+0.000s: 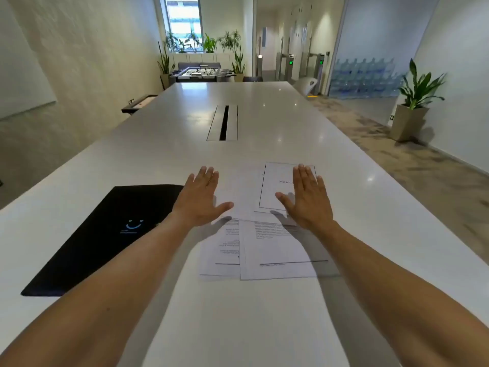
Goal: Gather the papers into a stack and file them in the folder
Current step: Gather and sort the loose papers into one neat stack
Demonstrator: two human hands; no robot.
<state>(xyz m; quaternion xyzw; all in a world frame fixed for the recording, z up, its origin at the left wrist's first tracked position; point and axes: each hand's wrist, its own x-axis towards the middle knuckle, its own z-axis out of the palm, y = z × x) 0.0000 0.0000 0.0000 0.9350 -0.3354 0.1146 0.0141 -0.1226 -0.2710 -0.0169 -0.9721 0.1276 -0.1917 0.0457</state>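
Glossy white surface (264, 107), long rectangle. Thin printed papers (275, 250) lie loosely overlapped near the close edge, w/ flat matte black folder (105, 234) shut just to their left. Left hand (199, 198) & right hand (308, 198) hover flat above the sheets, fingers (304, 176) fully spread, holding nothing.

Bare forearms, no sleeves; left hand (200, 197), right hand (307, 197) ungloved.

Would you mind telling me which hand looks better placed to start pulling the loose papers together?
Probably the right hand: it hovers open directly over the bordered sheet. The left hand is at the papers' left edge, nearer the closed black folder.
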